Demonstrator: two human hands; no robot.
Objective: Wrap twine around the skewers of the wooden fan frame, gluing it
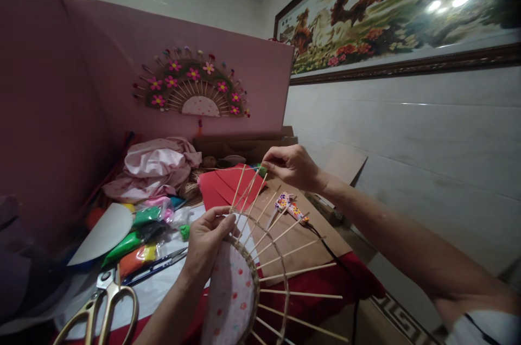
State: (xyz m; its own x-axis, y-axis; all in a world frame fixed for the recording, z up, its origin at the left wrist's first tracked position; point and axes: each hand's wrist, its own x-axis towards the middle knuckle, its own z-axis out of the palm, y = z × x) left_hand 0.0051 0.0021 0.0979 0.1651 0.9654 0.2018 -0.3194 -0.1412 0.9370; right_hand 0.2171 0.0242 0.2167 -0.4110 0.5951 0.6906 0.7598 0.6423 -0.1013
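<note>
I hold a half-made fan (240, 291): a pink dotted half-disc with a woven rim and several thin wooden sticks (297, 272) spreading outward. My left hand (205, 244) grips the fan at its woven rim, fingers closed on it. My right hand (291, 166) is raised above the sticks' tips, its fingers pinched on a thin strand that runs toward the fan and on a small green bit (261, 170).
Gold-handled scissors (100, 307) lie at the lower left. Coloured clay packets (138, 236), a white half-disc (103, 234), pink cloth (154, 166), red paper (228, 182) and brown card (301, 236) cover the table. A finished flowered fan (191, 87) hangs on the pink board.
</note>
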